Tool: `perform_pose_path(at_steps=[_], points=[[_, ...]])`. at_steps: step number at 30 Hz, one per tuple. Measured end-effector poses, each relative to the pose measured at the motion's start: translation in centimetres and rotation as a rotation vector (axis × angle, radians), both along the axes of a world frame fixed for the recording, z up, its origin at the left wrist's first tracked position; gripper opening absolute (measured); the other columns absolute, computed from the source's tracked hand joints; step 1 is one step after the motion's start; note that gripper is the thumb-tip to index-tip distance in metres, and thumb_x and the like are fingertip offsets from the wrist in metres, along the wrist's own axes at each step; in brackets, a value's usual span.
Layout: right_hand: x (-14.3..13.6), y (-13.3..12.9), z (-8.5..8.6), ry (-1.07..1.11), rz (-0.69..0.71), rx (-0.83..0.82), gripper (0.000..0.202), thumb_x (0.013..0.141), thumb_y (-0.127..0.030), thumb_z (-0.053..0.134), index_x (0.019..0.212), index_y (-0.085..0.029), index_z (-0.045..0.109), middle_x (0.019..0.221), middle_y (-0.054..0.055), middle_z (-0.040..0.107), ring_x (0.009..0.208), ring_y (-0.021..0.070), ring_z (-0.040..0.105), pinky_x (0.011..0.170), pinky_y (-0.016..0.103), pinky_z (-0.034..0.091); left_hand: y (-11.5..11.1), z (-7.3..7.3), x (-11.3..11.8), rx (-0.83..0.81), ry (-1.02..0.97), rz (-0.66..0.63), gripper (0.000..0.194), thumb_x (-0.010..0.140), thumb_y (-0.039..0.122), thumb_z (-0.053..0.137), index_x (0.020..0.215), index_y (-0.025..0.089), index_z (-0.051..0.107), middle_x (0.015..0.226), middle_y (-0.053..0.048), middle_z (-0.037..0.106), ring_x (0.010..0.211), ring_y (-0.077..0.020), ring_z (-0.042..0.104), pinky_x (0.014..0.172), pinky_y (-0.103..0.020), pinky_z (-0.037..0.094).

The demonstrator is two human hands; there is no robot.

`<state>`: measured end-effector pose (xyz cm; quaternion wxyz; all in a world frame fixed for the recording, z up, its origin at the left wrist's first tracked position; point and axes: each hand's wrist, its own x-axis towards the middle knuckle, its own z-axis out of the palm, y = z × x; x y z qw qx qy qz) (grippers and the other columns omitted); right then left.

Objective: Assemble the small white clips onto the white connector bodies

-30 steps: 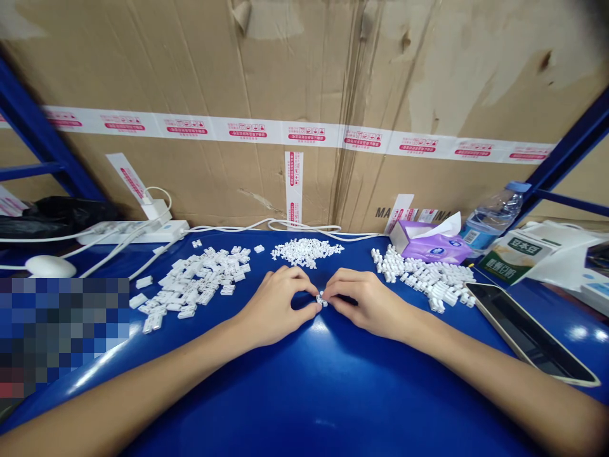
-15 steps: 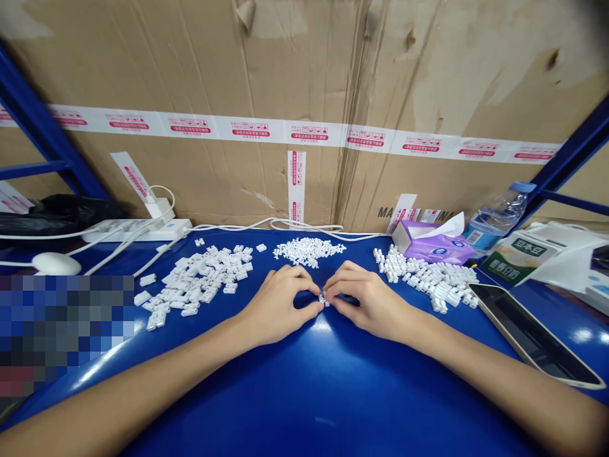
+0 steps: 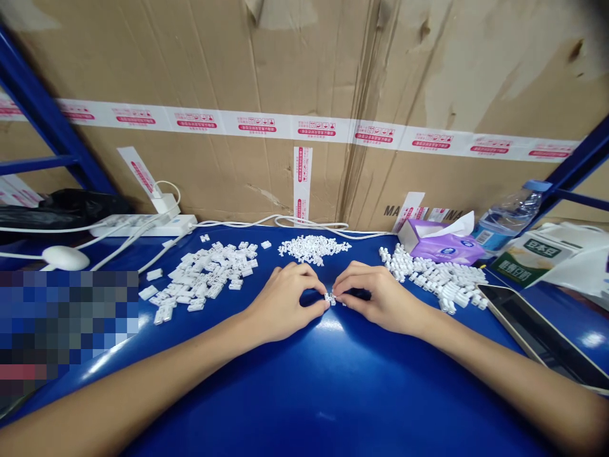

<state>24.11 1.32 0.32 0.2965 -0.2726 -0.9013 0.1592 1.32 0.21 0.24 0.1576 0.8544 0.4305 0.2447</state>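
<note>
Over the blue tabletop, my left hand (image 3: 283, 303) pinches a small white plastic part (image 3: 330, 298) with dark marks between thumb and index finger. My right hand (image 3: 378, 297) meets it from the other side, thumb and fingertips closed at the part's right edge; the fingertips partly cover whatever lies between them. Beyond the hands is a heap of tiny white plastic pieces (image 3: 311, 247). Flat rectangular white plastic parts (image 3: 204, 273) are spread to the left. On the right lies a pile of chunkier white plastic parts (image 3: 438, 279).
A phone (image 3: 542, 333) and a purple tissue pack (image 3: 442, 244) are on the right, near a plastic bottle (image 3: 511, 212) and a green-and-white carton (image 3: 530, 257). A power strip (image 3: 143, 226) with white cables sits back left. Cardboard (image 3: 214, 171) stands behind the table.
The view has shifted slightly, moving the scene a little to the right. The right fingertips have drawn back a bit, so more of the small white part shows between the hands.
</note>
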Motion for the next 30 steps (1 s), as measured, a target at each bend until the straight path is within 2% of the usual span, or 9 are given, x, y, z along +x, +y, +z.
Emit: perform_pose_path(at_steps=[11, 16, 22, 30], points=[[-0.01, -0.13, -0.08, 0.000, 0.006, 0.021, 0.012, 0.094, -0.015, 0.065, 0.098, -0.020, 0.075, 0.098, 0.006, 0.074, 0.091, 0.0192, 0.065, 0.082, 0.037, 0.055, -0.07, 0.01, 0.00, -0.003, 0.015, -0.002, 0.011, 0.091, 0.036, 0.069, 0.092, 0.029, 0.078, 0.103, -0.001, 0.071, 0.101, -0.0255, 0.062, 0.087, -0.044, 0.042], [-0.29, -0.18, -0.21, 0.035, -0.014, -0.004, 0.014, 0.091, -0.010, 0.064, 0.093, -0.020, 0.074, 0.094, 0.004, 0.076, 0.087, 0.0184, 0.066, 0.081, 0.035, 0.054, -0.02, 0.07, -0.02, -0.011, 0.012, -0.007, 0.011, 0.091, 0.035, 0.069, 0.093, 0.029, 0.078, 0.103, -0.001, 0.071, 0.102, -0.0258, 0.062, 0.087, -0.045, 0.041], [-0.39, -0.38, -0.14, 0.086, -0.020, -0.043, 0.013, 0.091, -0.011, 0.064, 0.091, -0.020, 0.074, 0.092, 0.003, 0.076, 0.085, 0.0168, 0.067, 0.078, 0.033, 0.054, 0.02, 0.11, -0.06, -0.004, 0.009, -0.006, 0.011, 0.091, 0.036, 0.069, 0.092, 0.029, 0.078, 0.102, -0.001, 0.071, 0.101, -0.0256, 0.062, 0.087, -0.044, 0.042], [-0.23, -0.32, -0.33, 0.034, -0.005, 0.015, 0.013, 0.090, -0.010, 0.065, 0.093, -0.020, 0.073, 0.096, 0.004, 0.075, 0.089, 0.0188, 0.065, 0.082, 0.036, 0.054, 0.01, -0.03, -0.03, 0.011, 0.006, -0.013, 0.011, 0.091, 0.035, 0.069, 0.092, 0.029, 0.078, 0.102, 0.000, 0.071, 0.100, -0.0247, 0.063, 0.086, -0.043, 0.041]])
